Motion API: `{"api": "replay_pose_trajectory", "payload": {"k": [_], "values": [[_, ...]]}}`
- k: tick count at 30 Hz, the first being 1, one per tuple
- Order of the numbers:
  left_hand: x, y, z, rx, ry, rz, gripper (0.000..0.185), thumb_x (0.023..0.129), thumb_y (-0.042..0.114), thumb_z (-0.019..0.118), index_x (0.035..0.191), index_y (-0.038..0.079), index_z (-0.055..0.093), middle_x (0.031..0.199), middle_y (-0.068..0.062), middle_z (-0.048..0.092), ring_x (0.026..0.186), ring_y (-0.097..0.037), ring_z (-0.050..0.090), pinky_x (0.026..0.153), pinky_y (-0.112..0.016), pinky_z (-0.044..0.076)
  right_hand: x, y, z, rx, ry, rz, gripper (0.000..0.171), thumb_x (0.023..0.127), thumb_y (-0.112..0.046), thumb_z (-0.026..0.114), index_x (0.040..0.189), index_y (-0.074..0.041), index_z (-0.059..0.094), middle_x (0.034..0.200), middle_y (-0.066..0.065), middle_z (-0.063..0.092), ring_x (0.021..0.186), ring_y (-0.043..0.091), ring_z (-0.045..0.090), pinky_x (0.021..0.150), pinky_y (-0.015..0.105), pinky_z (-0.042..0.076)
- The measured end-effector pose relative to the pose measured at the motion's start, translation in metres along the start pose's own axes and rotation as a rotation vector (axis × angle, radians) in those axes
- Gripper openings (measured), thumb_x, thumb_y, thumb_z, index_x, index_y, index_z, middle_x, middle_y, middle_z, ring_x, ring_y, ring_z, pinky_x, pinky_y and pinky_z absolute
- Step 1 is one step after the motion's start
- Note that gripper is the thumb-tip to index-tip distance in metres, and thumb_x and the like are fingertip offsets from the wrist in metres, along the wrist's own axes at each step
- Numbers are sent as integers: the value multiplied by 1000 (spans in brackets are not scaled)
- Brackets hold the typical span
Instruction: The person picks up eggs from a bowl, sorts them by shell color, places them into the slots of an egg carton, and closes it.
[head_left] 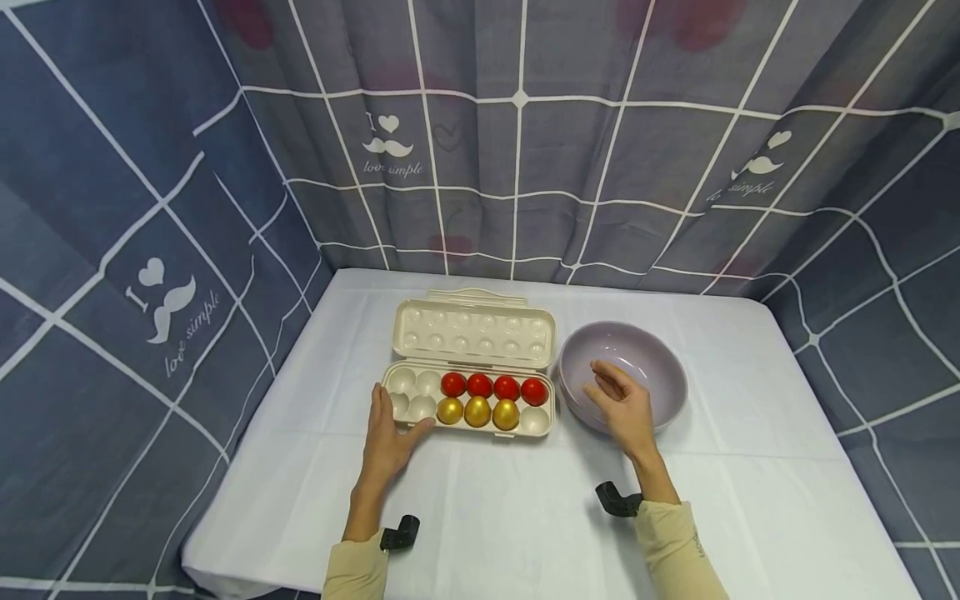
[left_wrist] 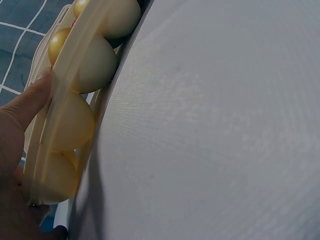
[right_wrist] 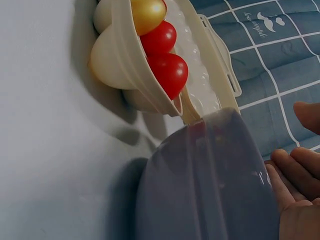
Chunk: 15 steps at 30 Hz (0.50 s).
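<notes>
Eggs, four red [head_left: 493,387] and three gold [head_left: 477,412], sit in the open egg carton [head_left: 471,367] (long axis parallel to the table's [head_left: 480,508] near edge), left hand [head_left: 390,437] steadying its left end, right hand [head_left: 624,406] loosely open and empty over the lilac bowl [head_left: 660,367].
</notes>
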<state>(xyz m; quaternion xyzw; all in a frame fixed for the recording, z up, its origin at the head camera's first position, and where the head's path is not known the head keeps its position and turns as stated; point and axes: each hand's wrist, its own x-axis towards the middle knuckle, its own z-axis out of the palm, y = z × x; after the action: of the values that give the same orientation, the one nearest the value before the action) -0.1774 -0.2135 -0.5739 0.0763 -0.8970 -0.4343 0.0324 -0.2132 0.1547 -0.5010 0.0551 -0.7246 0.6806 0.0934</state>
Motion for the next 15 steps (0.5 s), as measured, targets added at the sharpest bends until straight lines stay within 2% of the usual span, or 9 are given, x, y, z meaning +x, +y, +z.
{"api": "replay_pose_trajectory", "payload": {"k": [4, 11, 15], "values": [[0, 0, -1, 2, 4, 2, 116, 85, 47, 75, 155, -5, -2, 163, -19, -8, 149, -33, -5, 119, -49, 8, 10, 16, -6, -29, 6, 4, 47, 88, 5, 70, 131, 15, 54, 132, 30, 56, 124, 47, 50, 102, 34, 43], [-1, 1, 0, 2, -8, -3, 116, 85, 47, 75, 154, -5, -2, 163, -19, -9, 149, -33, -5, 119, -48, 9, 15, 19, -13, -56, 43, 32, 45, 88, 3, 71, 129, 14, 56, 131, 27, 57, 119, 32, 58, 99, 28, 46], [-1, 2, -1, 5, -2, -2, 116, 85, 47, 75, 154, -5, -2, 163, -19, -8, 149, -33, -5, 119, -48, 9, 18, 19, -18, -53, 37, 48, 47, 89, 3, 69, 132, 15, 53, 132, 30, 55, 122, 35, 55, 102, 29, 43]]}}
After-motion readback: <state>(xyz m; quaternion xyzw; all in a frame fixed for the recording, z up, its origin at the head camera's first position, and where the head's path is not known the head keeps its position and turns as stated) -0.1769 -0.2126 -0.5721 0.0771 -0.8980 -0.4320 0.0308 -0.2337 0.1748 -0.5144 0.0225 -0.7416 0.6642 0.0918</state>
